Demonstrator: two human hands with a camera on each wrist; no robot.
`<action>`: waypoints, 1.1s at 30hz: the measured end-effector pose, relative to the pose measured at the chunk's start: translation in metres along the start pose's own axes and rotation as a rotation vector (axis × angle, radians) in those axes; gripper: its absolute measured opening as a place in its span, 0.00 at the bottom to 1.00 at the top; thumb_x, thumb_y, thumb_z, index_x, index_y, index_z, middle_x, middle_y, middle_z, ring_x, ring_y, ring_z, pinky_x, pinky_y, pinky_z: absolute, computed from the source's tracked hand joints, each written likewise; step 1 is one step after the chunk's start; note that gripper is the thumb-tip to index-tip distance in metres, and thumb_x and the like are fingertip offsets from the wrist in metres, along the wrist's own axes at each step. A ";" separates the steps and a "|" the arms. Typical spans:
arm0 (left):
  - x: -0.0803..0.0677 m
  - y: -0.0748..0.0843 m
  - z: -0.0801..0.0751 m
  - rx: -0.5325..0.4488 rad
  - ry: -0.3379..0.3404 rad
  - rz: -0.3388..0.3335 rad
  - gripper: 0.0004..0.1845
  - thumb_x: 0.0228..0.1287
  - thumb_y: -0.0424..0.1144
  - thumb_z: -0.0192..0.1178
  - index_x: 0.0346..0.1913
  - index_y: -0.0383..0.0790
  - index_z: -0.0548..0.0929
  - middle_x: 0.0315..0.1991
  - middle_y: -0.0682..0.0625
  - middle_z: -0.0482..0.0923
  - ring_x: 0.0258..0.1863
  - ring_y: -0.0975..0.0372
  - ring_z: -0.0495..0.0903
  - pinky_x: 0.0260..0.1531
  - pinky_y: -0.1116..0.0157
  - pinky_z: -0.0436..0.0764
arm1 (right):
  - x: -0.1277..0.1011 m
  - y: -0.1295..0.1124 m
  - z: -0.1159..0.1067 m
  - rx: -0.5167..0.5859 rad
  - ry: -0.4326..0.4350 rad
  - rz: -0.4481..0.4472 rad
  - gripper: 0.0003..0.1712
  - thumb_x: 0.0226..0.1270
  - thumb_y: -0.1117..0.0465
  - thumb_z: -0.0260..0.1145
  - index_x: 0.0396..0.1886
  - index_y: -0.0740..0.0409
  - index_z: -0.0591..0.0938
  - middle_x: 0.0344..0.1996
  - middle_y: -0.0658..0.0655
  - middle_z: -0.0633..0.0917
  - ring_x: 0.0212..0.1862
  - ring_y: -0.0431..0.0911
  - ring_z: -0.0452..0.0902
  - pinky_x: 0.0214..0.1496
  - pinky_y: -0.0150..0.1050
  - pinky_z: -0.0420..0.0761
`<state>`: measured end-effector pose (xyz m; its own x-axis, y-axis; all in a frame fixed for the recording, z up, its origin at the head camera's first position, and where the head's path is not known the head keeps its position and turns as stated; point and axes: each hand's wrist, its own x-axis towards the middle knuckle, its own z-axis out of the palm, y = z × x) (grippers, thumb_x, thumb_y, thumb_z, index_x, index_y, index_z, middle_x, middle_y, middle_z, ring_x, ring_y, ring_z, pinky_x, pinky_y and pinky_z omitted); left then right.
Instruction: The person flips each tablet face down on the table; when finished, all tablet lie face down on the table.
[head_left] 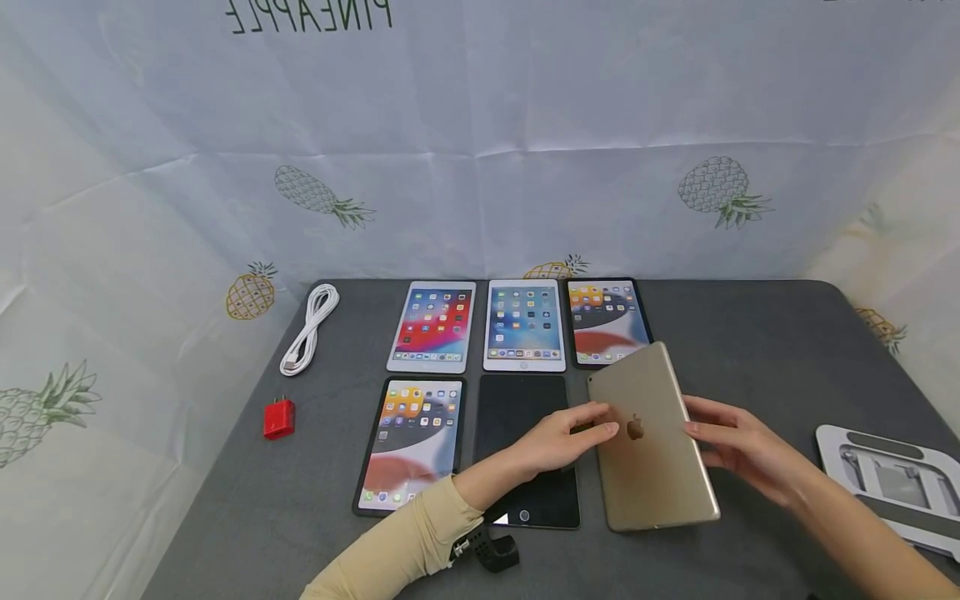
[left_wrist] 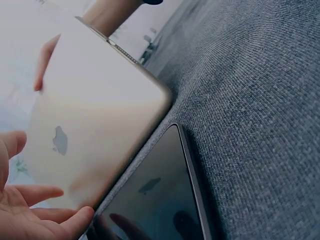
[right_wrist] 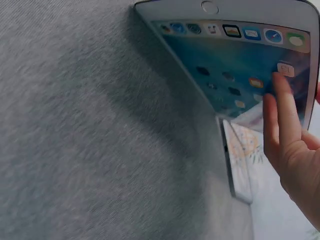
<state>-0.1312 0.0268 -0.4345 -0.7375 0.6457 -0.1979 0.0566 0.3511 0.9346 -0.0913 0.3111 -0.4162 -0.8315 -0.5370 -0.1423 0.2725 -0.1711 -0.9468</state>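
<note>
gold tablet point(head_left: 651, 442) back-up, tilted above worktop point(head_left: 750, 333) | left hand point(head_left: 558, 440) fingers grasp its left edge | right hand point(head_left: 738, 450) fingers grasp its right edge, beside dark tablet point(head_left: 517, 408)

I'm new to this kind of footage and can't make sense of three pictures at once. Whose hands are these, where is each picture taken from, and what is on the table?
No machine here: a person works with two bare hands and wears three cameras. The wide picture comes from the head, looking down at a grey table. The other two come from the wrists, close up.

The left hand and right hand hold a gold tablet by its side edges, back facing up, tilted off the table. The right wrist view shows its lit screen underneath.

Also there: four lit tablets, a dark tablet, a coiled white cable, a red charger plug, and a grey stand at the right.
</note>
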 end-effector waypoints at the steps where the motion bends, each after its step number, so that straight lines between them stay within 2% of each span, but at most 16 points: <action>1: -0.001 0.000 0.000 0.012 0.003 0.004 0.26 0.72 0.53 0.53 0.69 0.49 0.72 0.66 0.55 0.70 0.63 0.66 0.69 0.59 0.65 0.71 | -0.001 0.001 -0.001 0.001 0.007 -0.001 0.27 0.76 0.71 0.45 0.59 0.39 0.79 0.56 0.45 0.81 0.55 0.42 0.79 0.52 0.43 0.81; 7: -0.004 -0.001 -0.002 0.062 0.021 0.000 0.27 0.73 0.53 0.52 0.70 0.47 0.71 0.71 0.54 0.65 0.68 0.63 0.64 0.64 0.60 0.67 | -0.005 0.009 -0.005 -0.043 0.072 0.032 0.25 0.76 0.70 0.49 0.55 0.37 0.80 0.53 0.44 0.83 0.52 0.43 0.81 0.50 0.41 0.82; 10: -0.005 -0.002 -0.002 0.058 0.022 0.005 0.27 0.73 0.52 0.53 0.69 0.45 0.72 0.70 0.53 0.66 0.68 0.63 0.64 0.65 0.60 0.67 | -0.006 0.012 -0.006 -0.086 0.112 0.053 0.22 0.75 0.70 0.51 0.57 0.40 0.79 0.52 0.43 0.83 0.51 0.43 0.81 0.49 0.41 0.82; 12: -0.005 -0.002 -0.002 0.054 0.023 0.006 0.27 0.73 0.52 0.53 0.68 0.44 0.72 0.69 0.53 0.67 0.67 0.64 0.65 0.64 0.61 0.67 | -0.007 0.012 -0.007 -0.133 0.142 0.074 0.22 0.75 0.68 0.52 0.65 0.52 0.75 0.52 0.43 0.83 0.51 0.43 0.82 0.49 0.41 0.82; 14: -0.005 -0.002 -0.001 0.048 0.026 0.005 0.27 0.72 0.52 0.54 0.68 0.43 0.73 0.68 0.54 0.68 0.67 0.65 0.65 0.64 0.62 0.67 | -0.007 0.013 -0.007 -0.196 0.173 0.101 0.26 0.75 0.67 0.54 0.71 0.66 0.66 0.53 0.46 0.82 0.50 0.42 0.82 0.48 0.41 0.83; 17: -0.005 -0.002 -0.001 0.046 0.032 0.008 0.27 0.72 0.51 0.54 0.67 0.42 0.74 0.68 0.53 0.69 0.67 0.66 0.64 0.64 0.64 0.67 | -0.005 0.012 -0.006 -0.304 0.230 0.160 0.36 0.75 0.63 0.56 0.71 0.80 0.53 0.59 0.58 0.78 0.50 0.40 0.81 0.48 0.41 0.82; 20: -0.006 -0.002 0.000 0.051 0.033 0.012 0.26 0.72 0.51 0.54 0.67 0.41 0.74 0.68 0.54 0.69 0.68 0.66 0.64 0.65 0.65 0.66 | -0.004 0.014 -0.004 -0.420 0.286 0.213 0.40 0.73 0.59 0.60 0.71 0.79 0.52 0.63 0.72 0.71 0.50 0.38 0.80 0.48 0.41 0.82; 24: -0.007 -0.002 0.000 0.061 0.030 0.024 0.26 0.72 0.50 0.54 0.67 0.42 0.74 0.67 0.54 0.70 0.67 0.67 0.64 0.65 0.64 0.65 | -0.003 0.016 -0.001 -0.552 0.342 0.237 0.43 0.70 0.56 0.64 0.71 0.79 0.55 0.60 0.76 0.72 0.48 0.41 0.80 0.46 0.42 0.83; 28: -0.008 -0.002 0.000 0.067 0.030 0.028 0.24 0.72 0.49 0.55 0.66 0.43 0.75 0.66 0.53 0.71 0.67 0.66 0.65 0.64 0.64 0.66 | -0.002 0.018 0.000 -0.636 0.376 0.221 0.45 0.67 0.55 0.67 0.72 0.76 0.56 0.47 0.68 0.80 0.41 0.44 0.82 0.41 0.40 0.84; 31: -0.008 -0.002 0.000 0.068 0.029 0.018 0.24 0.72 0.49 0.55 0.66 0.43 0.75 0.66 0.53 0.71 0.66 0.66 0.66 0.64 0.64 0.67 | -0.001 0.020 0.000 -0.687 0.398 0.218 0.47 0.66 0.53 0.68 0.73 0.74 0.57 0.41 0.62 0.79 0.36 0.44 0.80 0.38 0.37 0.84; 33: -0.008 -0.002 0.000 0.062 0.029 0.010 0.24 0.72 0.49 0.55 0.66 0.43 0.76 0.66 0.53 0.72 0.66 0.66 0.66 0.64 0.63 0.67 | 0.000 0.022 0.001 -0.774 0.410 0.214 0.47 0.65 0.50 0.68 0.72 0.72 0.58 0.39 0.59 0.78 0.34 0.42 0.78 0.34 0.34 0.82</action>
<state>-0.1258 0.0207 -0.4348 -0.7556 0.6299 -0.1795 0.1049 0.3869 0.9161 -0.0847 0.3064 -0.4364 -0.9481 -0.1313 -0.2896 0.1626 0.5824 -0.7964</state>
